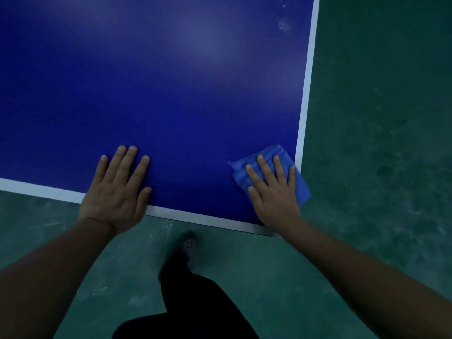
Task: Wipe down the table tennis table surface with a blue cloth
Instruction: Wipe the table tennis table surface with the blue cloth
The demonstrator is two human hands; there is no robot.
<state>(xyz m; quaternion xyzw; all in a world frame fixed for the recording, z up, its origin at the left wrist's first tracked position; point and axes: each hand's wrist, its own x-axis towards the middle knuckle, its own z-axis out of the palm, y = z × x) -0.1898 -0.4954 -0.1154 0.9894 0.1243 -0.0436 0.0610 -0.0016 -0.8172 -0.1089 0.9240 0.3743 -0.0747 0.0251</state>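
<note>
While your right hand [275,192] presses the blue cloth [269,172] flat at the bench [171,81] corner, fingers straight and spread; left hand [117,189] braces, fingers apart; wiping under way; next, sweep toward the smudges [283,24].

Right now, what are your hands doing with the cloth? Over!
Right hand flat on blue cloth, near right corner of table. Left hand flat on bare surface, bracing. Smudge far along right edge. Nothing in the way.

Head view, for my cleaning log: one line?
right hand flat on blue cloth | table corner | left hand bracing
</note>
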